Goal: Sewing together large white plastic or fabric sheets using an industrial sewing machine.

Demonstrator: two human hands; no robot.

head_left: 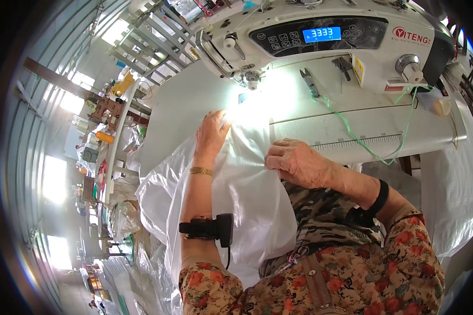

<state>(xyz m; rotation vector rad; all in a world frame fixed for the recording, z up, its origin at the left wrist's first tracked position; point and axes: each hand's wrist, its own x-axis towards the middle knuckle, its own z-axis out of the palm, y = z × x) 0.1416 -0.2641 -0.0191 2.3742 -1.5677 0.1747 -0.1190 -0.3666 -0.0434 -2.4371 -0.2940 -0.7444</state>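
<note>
Head view: looking down at sewing machine [320, 39], upper right of the frame, above pale worktable [178, 97].
Left hand [212, 135]: upper centre, fingertips on white sheet [247, 194] beside lamp glare [270, 97]; pinch or flat press, cannot tell.
Right hand [298, 163]: centre of the frame, fingers curled narrow, pinching the sheet's right edge.
Risks, judged: skew or puckers, from uneven pull between hands; slipping, from slick surface; pricked fingertips, from nearness to needle area; snagging, from loose green thread [347, 124] leading to snips [307, 80].
Sheet position: from glare through centre, down toward lower centre and left.
Sheet look: thin, glossy, softly creased, bunched at left; upper end washed out.
</note>
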